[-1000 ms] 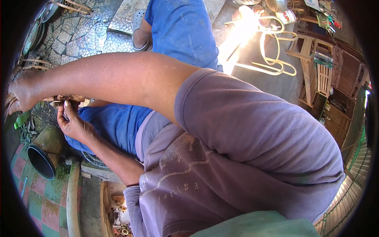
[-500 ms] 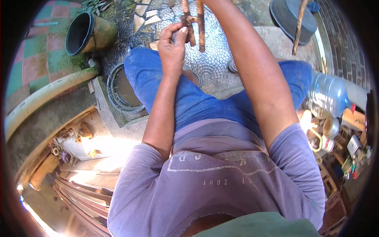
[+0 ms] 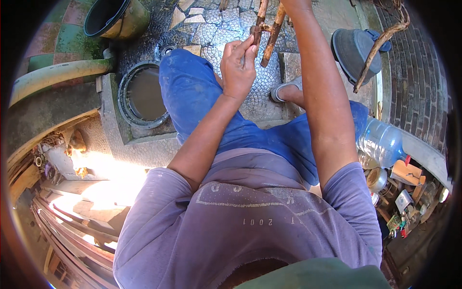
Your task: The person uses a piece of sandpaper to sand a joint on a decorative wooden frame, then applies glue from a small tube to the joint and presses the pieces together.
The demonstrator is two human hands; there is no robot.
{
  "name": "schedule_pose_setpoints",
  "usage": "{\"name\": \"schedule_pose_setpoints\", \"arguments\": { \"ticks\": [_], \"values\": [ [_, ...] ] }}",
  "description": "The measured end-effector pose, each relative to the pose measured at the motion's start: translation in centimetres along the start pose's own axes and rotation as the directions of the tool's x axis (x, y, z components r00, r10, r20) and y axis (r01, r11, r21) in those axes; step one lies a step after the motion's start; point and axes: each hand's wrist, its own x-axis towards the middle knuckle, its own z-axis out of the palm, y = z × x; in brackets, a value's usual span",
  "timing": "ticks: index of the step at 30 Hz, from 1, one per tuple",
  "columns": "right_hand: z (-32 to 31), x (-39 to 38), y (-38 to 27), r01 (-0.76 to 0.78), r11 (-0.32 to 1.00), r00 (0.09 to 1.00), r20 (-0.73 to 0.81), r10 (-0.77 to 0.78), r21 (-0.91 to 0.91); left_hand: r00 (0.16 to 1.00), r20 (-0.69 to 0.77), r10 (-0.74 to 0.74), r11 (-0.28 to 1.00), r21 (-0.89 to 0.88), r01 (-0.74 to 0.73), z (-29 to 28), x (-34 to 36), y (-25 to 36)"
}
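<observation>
At the top centre, two dark brown wooden sticks (image 3: pixel 273 39) run side by side, joined by a short pale crosspiece (image 3: pixel 265 27). My left hand (image 3: pixel 238 68) is closed on the lower part of the left stick, thumb and fingers pinched against it. My right hand (image 3: pixel 298 6) reaches to the same sticks near their upper part; its fingers are cut off by the frame edge, so their grip is hidden. Below the hands are my blue-trousered legs and the patterned stone paving (image 3: pixel 257 92).
A crooked branch (image 3: pixel 366 65) stands at upper right beside a grey tub (image 3: pixel 342 50). A blue water jug (image 3: pixel 382 142) lies below. At left are a dirty bucket (image 3: pixel 127 26), a pipe (image 3: pixel 53 77), a round water-filled basin (image 3: pixel 126 96) and planks (image 3: pixel 67 221).
The view has swung from sideways to facing down between my legs. Since half a second ago, my left hand and the sticks have shifted right and slightly downward in the picture.
</observation>
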Motion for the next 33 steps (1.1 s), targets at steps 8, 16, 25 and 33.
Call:
{"name": "schedule_pose_setpoints", "arguments": {
  "ticks": [8, 16, 25, 33],
  "values": [
    [-0.3, 0.6, 0.3, -0.005, 0.994, 0.999, -0.037, 0.001, -0.105, 0.991, 0.008, 0.133, 0.990, 0.051, -0.133, 0.9, 4.0, 0.8],
    [0.2, -0.1, 0.9, 0.014, 1.000, 1.000, 0.009, -0.014, 0.011, 1.000, 0.007, 0.027, 0.992, 0.123, -0.028, -0.5, -0.2, 0.3],
    [-0.5, 1.1, 2.4, 0.080, 0.996, 0.997, -0.012, -0.080, 0.025, 0.989, -0.030, 0.143, 0.990, 0.009, -0.143, 1.6, 4.5, 1.2],
    [-0.2, 0.4, 1.2, -0.004, 1.000, 0.999, 0.037, 0.003, 0.017, 0.997, -0.063, 0.045, 0.997, 0.068, -0.041, 0.7, 1.5, 0.4]
  ]
}}
